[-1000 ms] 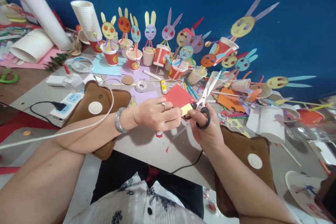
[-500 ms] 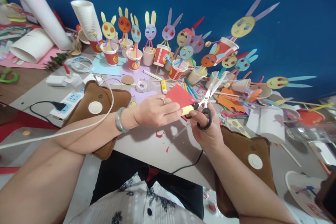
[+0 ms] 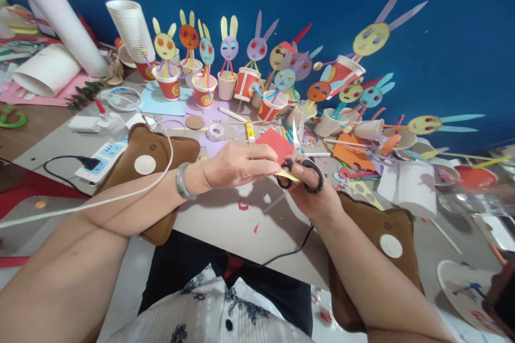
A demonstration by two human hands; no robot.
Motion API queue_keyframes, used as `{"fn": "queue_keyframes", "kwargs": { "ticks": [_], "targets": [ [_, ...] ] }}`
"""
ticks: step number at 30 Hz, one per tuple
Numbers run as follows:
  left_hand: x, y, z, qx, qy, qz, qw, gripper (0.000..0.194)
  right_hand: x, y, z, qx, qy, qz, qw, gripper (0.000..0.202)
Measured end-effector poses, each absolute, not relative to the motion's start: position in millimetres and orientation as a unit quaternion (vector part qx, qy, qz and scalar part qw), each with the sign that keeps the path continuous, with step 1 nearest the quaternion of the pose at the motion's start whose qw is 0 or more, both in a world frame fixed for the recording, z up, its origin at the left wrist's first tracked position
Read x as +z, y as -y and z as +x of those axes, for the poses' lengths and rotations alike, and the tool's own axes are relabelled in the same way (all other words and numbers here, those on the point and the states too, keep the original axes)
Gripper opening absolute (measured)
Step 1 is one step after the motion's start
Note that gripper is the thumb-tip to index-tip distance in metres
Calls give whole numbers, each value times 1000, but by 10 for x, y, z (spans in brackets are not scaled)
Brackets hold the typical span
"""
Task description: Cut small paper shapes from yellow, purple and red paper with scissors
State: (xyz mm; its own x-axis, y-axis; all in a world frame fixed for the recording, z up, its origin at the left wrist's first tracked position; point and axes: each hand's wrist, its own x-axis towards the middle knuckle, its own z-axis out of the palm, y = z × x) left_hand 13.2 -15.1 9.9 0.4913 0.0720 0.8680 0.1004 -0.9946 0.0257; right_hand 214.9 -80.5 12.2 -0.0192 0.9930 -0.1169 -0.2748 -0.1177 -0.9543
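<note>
My left hand (image 3: 241,165) pinches a piece of red paper (image 3: 276,144) and a small yellow paper piece (image 3: 288,175). In my right hand (image 3: 317,193) is a pair of scissors (image 3: 296,142) with black handles, the blades pointing up and away from me at the right edge of the red paper. My right thumb lies close to the yellow piece; I cannot tell whether it presses on it. Below my hands, red paper scraps (image 3: 243,204) lie on the grey table (image 3: 225,225).
Paper-cup rabbit figures (image 3: 203,83) line the blue wall. Two brown cushion-like pads (image 3: 153,187) lie left and right. A power strip (image 3: 102,161) sits at left, with a white cable crossing my left forearm. A glue stick (image 3: 250,132) stands beyond my left hand.
The scissors have turned leftward and their blades have come closer together. The yellow piece has tilted and now shows as a thinner strip between my hands.
</note>
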Motion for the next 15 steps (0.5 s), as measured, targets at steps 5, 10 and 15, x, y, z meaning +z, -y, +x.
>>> {"fn": "queue_keyframes", "kwargs": {
  "ticks": [5, 10, 15],
  "targets": [
    [88, 169, 121, -505, 33, -861, 49, 10, 124, 823, 2153, 613, 390, -440, 528, 37],
    [60, 165, 188, -510, 127, -839, -140, 19, 111, 841, 2128, 542, 407, -452, 579, 39],
    [120, 209, 251, -368, 228, -751, -498, 8, 86, 884, 2101, 432, 436, -463, 639, 44]
  ]
}}
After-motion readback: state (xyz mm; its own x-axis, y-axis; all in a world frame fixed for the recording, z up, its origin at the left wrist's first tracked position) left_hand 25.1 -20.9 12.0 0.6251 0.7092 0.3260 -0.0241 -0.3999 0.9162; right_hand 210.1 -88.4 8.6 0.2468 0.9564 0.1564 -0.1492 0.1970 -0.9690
